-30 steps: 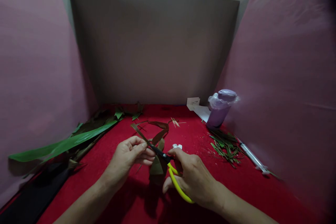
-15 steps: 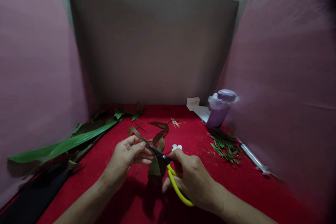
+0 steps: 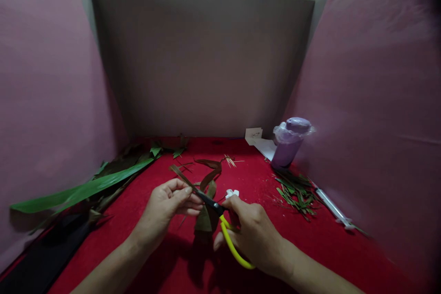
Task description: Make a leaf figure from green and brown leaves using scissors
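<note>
In my right hand (image 3: 253, 232) is a pair of scissors (image 3: 237, 255) with yellow handles and dark blades, pointing up and left. My left hand (image 3: 170, 202) is closed, thumb against fingers, on a dry brown leaf (image 3: 179, 173) whose narrow end sticks up beyond the fingers. The blades reach the left fingertips along this leaf; whether they are fully closed I cannot make out. More brown leaves (image 3: 210, 174) curl just behind the blades, and a wider greenish-brown leaf piece (image 3: 203, 220) hangs below them.
Red cloth (image 3: 155, 257) covers the surface. Long green leaves (image 3: 93, 190) and a black item (image 3: 44, 252) lie left. Toothpicks (image 3: 230, 161) and a white scrap (image 3: 232, 193) lie beyond my hands. Right are a purple container (image 3: 287, 151), cut green strips (image 3: 298, 195), a syringe (image 3: 332, 209) and white paper (image 3: 264, 148).
The free end of the brown leaf above my left fingers has straightened and shifted slightly. Both hands and the scissors stay almost where they were.
</note>
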`<action>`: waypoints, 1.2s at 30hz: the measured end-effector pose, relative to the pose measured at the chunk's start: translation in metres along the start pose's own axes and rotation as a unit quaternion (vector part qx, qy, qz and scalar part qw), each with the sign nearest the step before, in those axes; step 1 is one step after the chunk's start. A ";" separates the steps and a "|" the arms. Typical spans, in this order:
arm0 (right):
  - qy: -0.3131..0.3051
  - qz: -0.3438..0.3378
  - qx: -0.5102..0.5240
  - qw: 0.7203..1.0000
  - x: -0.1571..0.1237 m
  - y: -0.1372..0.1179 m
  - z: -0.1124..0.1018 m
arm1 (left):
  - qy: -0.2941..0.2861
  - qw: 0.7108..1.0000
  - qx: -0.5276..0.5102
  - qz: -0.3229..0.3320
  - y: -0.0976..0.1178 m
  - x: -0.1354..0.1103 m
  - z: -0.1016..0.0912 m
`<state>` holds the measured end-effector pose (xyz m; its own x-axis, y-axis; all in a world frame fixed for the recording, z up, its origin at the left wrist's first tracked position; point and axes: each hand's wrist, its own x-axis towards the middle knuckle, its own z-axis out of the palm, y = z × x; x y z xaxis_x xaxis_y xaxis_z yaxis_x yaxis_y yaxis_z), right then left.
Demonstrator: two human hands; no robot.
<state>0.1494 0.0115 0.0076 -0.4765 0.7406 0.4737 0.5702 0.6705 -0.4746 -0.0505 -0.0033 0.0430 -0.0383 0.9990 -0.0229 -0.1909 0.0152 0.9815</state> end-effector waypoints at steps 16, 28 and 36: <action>0.003 -0.018 0.006 1.000 0.000 0.001 0.001 | -0.009 1.000 -0.007 -0.005 -0.002 0.001 -0.001; -0.029 0.005 0.048 0.998 -0.001 -0.005 -0.006 | -0.010 1.000 -0.008 -0.006 0.000 0.000 0.000; -0.029 0.002 0.038 0.999 -0.002 -0.007 -0.006 | -0.015 1.000 -0.005 -0.003 -0.001 -0.001 0.000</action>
<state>0.1502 0.0051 0.0147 -0.5135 0.7437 0.4280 0.5212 0.6666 -0.5329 -0.0505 -0.0038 0.0420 -0.0069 0.9997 -0.0221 -0.2006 0.0202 0.9795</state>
